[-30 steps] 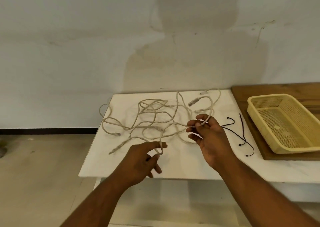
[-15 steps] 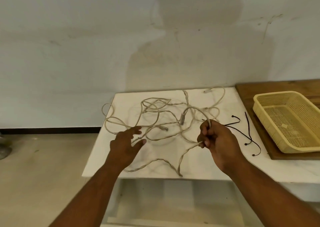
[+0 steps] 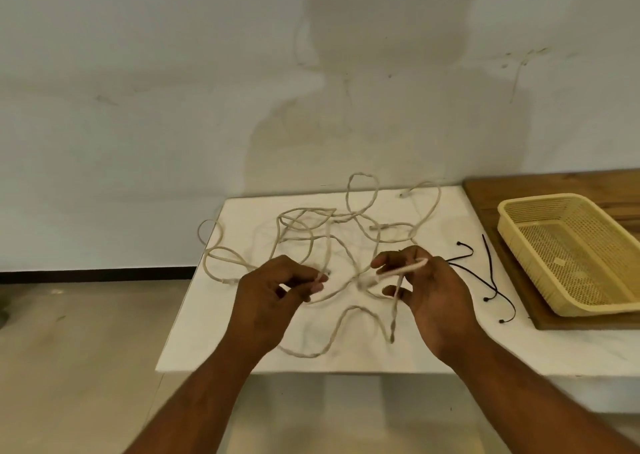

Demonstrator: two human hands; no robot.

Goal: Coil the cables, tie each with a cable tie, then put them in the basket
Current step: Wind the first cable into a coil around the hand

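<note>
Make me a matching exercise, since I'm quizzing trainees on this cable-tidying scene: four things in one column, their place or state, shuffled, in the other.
Things:
1. beige cables
2. black cable ties
3. yellow basket
4. right hand

Places or states:
A. empty, on the wooden board
B. loose on the white table, between hands and basket
C. uncoiled, sprawled across the table
D. grip closed on a cable strand

Pairs: 1-C, 2-B, 3-A, 4-D

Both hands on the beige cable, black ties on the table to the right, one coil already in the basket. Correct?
Not quite: the head view shows the basket empty. The rest holds: left hand and right hand hold the beige cable; black ties lie right.
</note>
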